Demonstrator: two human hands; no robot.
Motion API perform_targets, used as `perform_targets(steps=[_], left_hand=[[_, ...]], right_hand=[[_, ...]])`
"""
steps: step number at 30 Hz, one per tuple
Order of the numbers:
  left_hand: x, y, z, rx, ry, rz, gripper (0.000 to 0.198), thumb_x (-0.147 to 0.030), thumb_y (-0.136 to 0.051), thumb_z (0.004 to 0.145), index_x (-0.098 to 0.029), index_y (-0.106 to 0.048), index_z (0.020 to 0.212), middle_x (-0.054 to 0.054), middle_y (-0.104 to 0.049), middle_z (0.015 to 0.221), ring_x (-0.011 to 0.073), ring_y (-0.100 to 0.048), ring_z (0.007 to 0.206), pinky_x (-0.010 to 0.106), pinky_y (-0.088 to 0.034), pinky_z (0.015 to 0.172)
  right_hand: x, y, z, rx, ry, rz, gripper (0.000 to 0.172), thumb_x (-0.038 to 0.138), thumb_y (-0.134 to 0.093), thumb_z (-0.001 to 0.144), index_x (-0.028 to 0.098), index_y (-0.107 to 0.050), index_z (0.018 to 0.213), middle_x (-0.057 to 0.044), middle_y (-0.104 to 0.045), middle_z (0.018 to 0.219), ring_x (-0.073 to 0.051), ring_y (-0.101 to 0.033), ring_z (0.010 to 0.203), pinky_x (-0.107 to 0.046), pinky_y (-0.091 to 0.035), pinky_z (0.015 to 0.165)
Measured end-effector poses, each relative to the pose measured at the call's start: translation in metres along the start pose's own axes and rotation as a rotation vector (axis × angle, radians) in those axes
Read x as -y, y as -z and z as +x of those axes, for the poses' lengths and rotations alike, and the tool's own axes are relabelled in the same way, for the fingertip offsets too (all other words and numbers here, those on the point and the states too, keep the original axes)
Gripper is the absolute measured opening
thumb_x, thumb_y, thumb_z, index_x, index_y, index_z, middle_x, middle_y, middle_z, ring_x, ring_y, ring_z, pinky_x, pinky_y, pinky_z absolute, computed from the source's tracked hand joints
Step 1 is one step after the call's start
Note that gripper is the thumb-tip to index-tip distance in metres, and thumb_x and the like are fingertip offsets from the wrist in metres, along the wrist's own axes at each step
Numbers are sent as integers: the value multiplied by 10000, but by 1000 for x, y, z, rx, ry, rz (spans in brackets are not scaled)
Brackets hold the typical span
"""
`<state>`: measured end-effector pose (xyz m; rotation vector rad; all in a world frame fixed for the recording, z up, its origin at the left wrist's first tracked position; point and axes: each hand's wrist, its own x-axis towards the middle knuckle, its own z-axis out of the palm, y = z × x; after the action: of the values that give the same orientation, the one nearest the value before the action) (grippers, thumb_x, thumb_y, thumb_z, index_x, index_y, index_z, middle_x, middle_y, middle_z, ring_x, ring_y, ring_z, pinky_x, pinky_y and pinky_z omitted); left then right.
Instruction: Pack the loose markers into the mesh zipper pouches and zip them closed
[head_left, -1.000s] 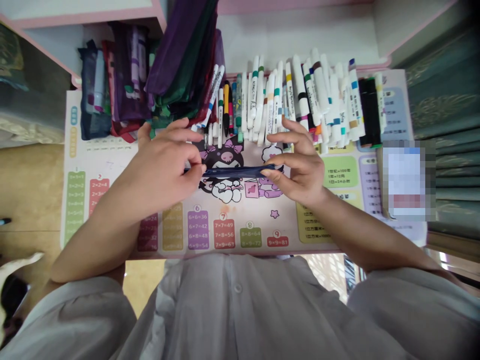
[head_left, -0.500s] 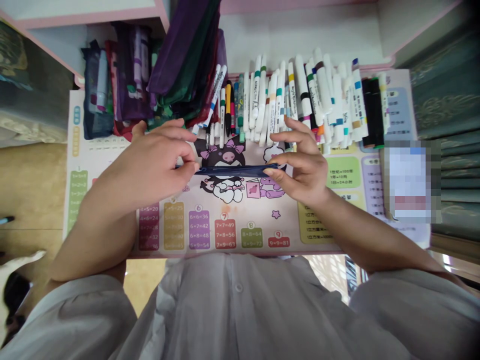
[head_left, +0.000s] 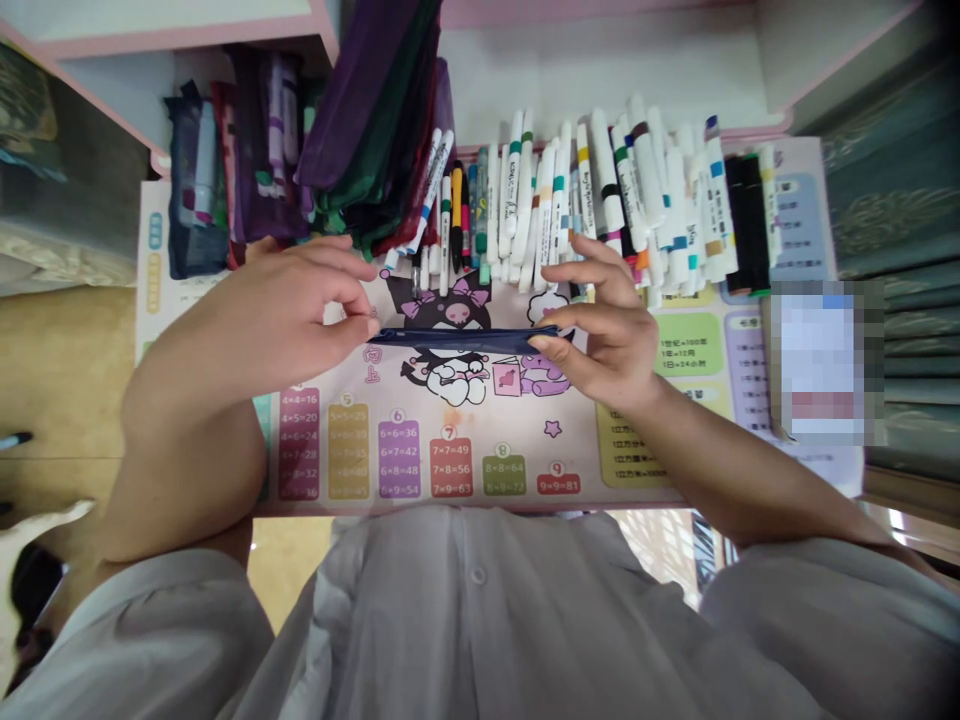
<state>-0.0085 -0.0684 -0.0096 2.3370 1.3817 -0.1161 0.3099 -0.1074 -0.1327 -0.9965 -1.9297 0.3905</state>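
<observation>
Pouch (head_left: 465,341): slim, dark navy, held level across the middle of the desk mat (head_left: 585,445), just over its printed cartoon figures. Whether it touches the mat cannot be told.

Left hand (head_left: 277,320): narrow pinch, fingertips (head_left: 370,327) at the pouch's left end. Right hand (head_left: 600,345): narrow pinch, thumb (head_left: 541,345) at the pouch's right end, upper fingers curved toward the markers.

Risks, as judged: the pouch is held only at its ends, so a loosened pinch could drop it onto the mat. The right fingers sit close to the marker tips, and a careless outward move could knock the markers (head_left: 607,190) or the pens (head_left: 450,220) out of line.

Surface: pale pink mat printed with multiplication tables. Along its far edge lie the white markers, the pens, black markers (head_left: 748,225) and stacked mesh bags (head_left: 360,100).

Room: white shelf (head_left: 600,60) with pink trim beyond the mat; wooden floor (head_left: 67,370) left of it; green curtain (head_left: 892,200) right of it; a pixelated patch (head_left: 821,360) at its right end hides an object; pale shirt (head_left: 472,620) at its near edge.
</observation>
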Motion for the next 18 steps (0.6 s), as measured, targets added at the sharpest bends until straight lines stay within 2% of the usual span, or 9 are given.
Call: perform_targets(steps=[3, 7, 14, 18], left_hand=[[6, 1, 2, 28, -14, 0, 398, -464, -427, 861, -215, -712, 738, 91, -689, 1334, 280, -490, 1425, 508, -360, 1182], [14, 3, 4, 59, 4, -1, 408, -490, -434, 844, -222, -729, 757, 61, -685, 1350, 289, -498, 1419, 498, -386, 1167], [29, 5, 7, 43, -35, -37, 452, -544, -452, 832, -200, -742, 797, 59, -701, 1321, 300, -542, 1365, 471, -395, 1163], [31, 9, 6, 42, -28, -48, 454, -547, -457, 830, -197, -745, 821, 55, -718, 1281, 282, -596, 1298, 445, -431, 1118]], right_hand=[[0, 0, 0, -8, 19, 22, 97, 408, -755, 832, 327, -722, 790, 13, -684, 1232, -360, -531, 1366, -678, -395, 1172], [0, 0, 0, -4, 23, 0, 94, 399, -757, 829, 320, -718, 796, 7, -682, 1240, -367, -526, 1371, -678, -400, 1169], [-1, 2, 0, 11, 5, 8, 78, 394, -757, 830, 330, -716, 808, 10, -673, 1261, -370, -501, 1393, -691, -370, 1181], [-1, 2, -1, 15, -6, -2, 85, 404, -753, 831, 332, -716, 806, 12, -672, 1258, -370, -499, 1394, -700, -369, 1179]])
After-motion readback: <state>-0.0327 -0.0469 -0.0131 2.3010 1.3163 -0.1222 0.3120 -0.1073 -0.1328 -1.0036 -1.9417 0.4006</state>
